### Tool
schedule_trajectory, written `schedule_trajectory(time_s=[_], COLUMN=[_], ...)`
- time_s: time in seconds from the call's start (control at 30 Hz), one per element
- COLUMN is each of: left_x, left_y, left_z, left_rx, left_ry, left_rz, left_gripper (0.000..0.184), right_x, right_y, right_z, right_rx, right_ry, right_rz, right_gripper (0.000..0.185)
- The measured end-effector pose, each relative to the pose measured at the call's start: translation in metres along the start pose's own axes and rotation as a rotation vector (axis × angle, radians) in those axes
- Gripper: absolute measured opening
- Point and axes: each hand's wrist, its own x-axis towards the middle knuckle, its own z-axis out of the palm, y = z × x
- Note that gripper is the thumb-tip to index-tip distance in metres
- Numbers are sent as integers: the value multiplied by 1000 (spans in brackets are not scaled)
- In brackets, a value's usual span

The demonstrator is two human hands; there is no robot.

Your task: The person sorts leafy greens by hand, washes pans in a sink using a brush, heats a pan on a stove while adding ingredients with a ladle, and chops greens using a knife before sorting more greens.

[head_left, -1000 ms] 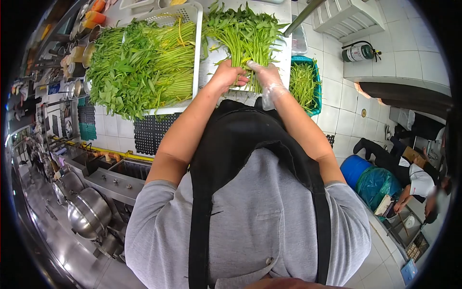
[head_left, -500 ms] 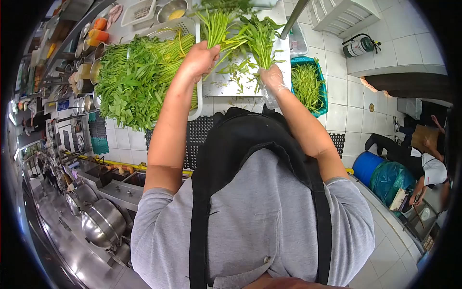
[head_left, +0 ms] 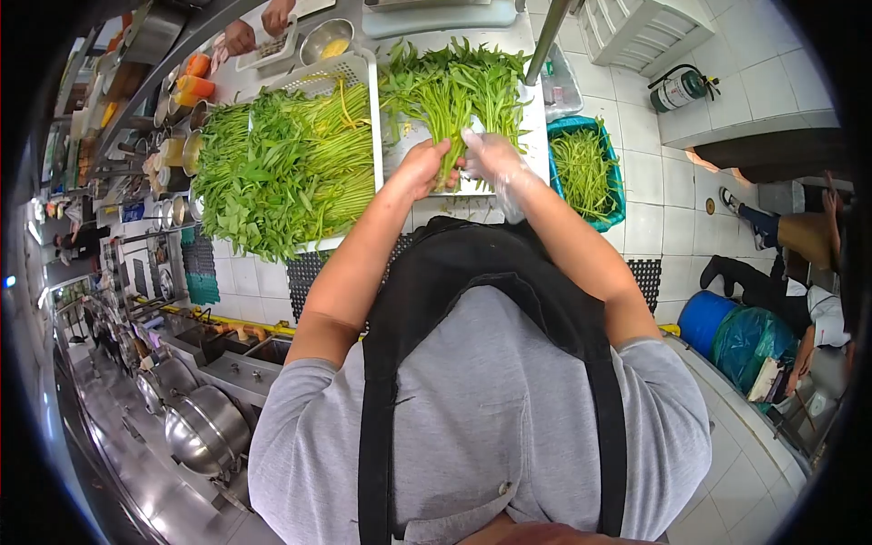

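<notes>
A bunch of water spinach (head_left: 447, 113) is gripped by its stems in my left hand (head_left: 425, 169), leaves pointing away from me. My right hand (head_left: 493, 156), in a clear plastic glove, closes on the same stems from the right. More water spinach lies beside and behind this bunch on the white board (head_left: 396, 156). To the left, a white perforated crate (head_left: 373, 118) is heaped with leafy water spinach (head_left: 263, 186). On the right, a basket lined with a teal bag (head_left: 619, 193) holds cut stems (head_left: 581, 168).
Another person's hands (head_left: 240, 38) work over a white tray (head_left: 269, 56) at the back left. A metal bowl (head_left: 312, 45) with yellow contents is near it. A metal post (head_left: 548, 45) rises behind the board. A fire extinguisher (head_left: 679, 89) is at the right.
My hands have come together near the board's front edge; before, they were apart with a bunch in each. The greens have lowered onto the board. Another person's hands have appeared at the back left.
</notes>
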Motion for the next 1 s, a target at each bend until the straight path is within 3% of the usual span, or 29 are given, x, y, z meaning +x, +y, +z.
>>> schedule_trajectory(time_s=[0.03,0.17,0.27,0.3,0.33,0.4,0.43,0.53,0.6,0.63,0.67,0.73,0.8,0.9,1.0], left_x=[-4,13,13,18,12,-16,-36,-87,-98,-87,-68,-33,-40,-52,-69], left_y=[3,-12,-10,-12,-8,14,31,74,88,81,64,33,31,23,33], left_z=[5,-7,-27,-41,-46,-44,-39,-31,-36,-43,-54,-71,-65,-58,-51], left_rx=[-61,204,418,610,606,716,716,695,598,458,453,739,770,973,958], left_ry=[20,161,332,362,364,416,415,393,204,108,108,182,170,271,251], left_rz=[-5,94,205,379,377,704,705,733,568,524,529,607,575,650,629], left_gripper=[26,24,28,33,33,35,35,46,50,42,42,34,28,30,34], right_x=[21,24,30,35,35,33,35,38,15,-21,-44,-74,-97,-140,-174], right_y=[13,5,14,17,16,13,16,18,-5,-36,-53,-69,-76,-102,-138], right_z=[9,16,20,18,18,18,19,16,7,3,-1,-15,-33,-58,-66], right_rx=[416,218,384,402,398,450,450,328,-764,-778,-785,-934,-990,-865,-723], right_ry=[-114,-172,159,199,197,252,253,173,206,116,119,-12,10,104,180], right_rz=[37,-113,-78,-57,-55,-16,-17,-41,-234,-182,-184,-275,-345,-443,-475], right_gripper=[38,37,17,13,13,14,14,25,51,68,68,62,60,58,54])
